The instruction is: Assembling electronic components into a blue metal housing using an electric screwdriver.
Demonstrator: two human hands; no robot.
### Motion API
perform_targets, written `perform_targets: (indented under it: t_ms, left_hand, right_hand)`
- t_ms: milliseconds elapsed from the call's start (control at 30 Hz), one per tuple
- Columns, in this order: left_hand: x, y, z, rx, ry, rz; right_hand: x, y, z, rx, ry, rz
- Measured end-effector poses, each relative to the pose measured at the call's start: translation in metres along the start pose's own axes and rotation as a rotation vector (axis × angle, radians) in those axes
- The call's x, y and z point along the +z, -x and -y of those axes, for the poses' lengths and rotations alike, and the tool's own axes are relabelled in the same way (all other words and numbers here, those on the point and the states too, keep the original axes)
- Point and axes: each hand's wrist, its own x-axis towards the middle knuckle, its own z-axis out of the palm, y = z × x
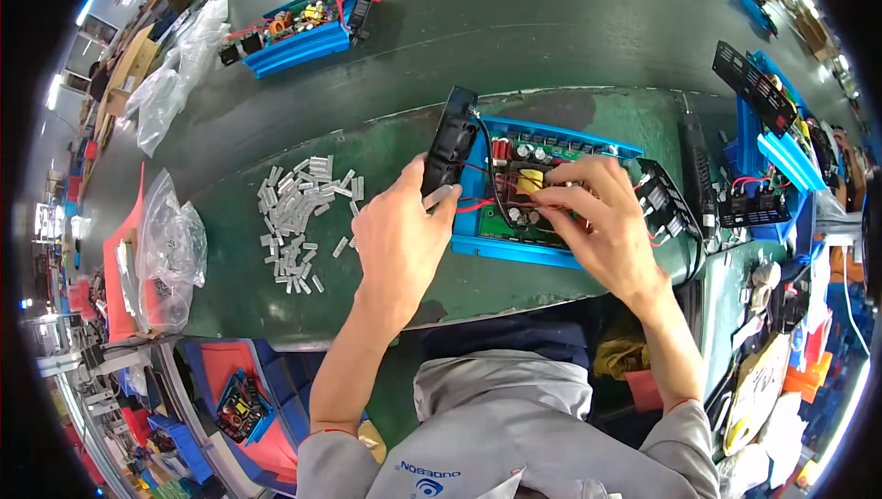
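My left hand (397, 234) grips the lower end of a black end panel (452, 142), tilted up at the left end of a blue metal housing (524, 253). Red and black wires run from the panel to the green circuit board (494, 226) inside. Over the board, the thumb and fingers of my right hand (602, 219) are closed beside a yellow-wrapped transformer (530, 181); what they pinch is hidden. Another black end panel (666, 196) lies at the housing's right end, with wires attached.
Small silvery metal pieces (299, 209) lie scattered left of the housing. A black power screwdriver (698, 168) rests to the right. Another open blue unit (303, 35) sits at the far left; more units (772, 145) stand at right. Clear plastic bags (170, 255) lie at the left edge.
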Motion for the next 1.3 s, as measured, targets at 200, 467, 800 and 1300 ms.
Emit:
perform_targets:
  t_ms: [200, 467, 800, 1300]
  left_hand:
    - [-0.012, 0.009, -0.016, 0.049, -0.172, 0.110]
    - [-0.009, 0.012, -0.017, 0.002, -0.353, 0.131]
    - [-0.002, 0.023, -0.006, 0.480, -0.024, -0.185]
    - [0.009, 0.047, -0.015, 0.330, -0.011, 0.291]
  right_hand:
    - [-0.003, 0.062, 0.007, 0.180, 0.055, -0.163]
    - [-0.011, 0.089, -0.006, 0.181, 0.214, -0.073]
    - [-0.023, 0.087, -0.033, 0.048, 0.214, -0.011]
    - [0.007, 0.094, -0.032, 0.070, 0.183, -0.045]
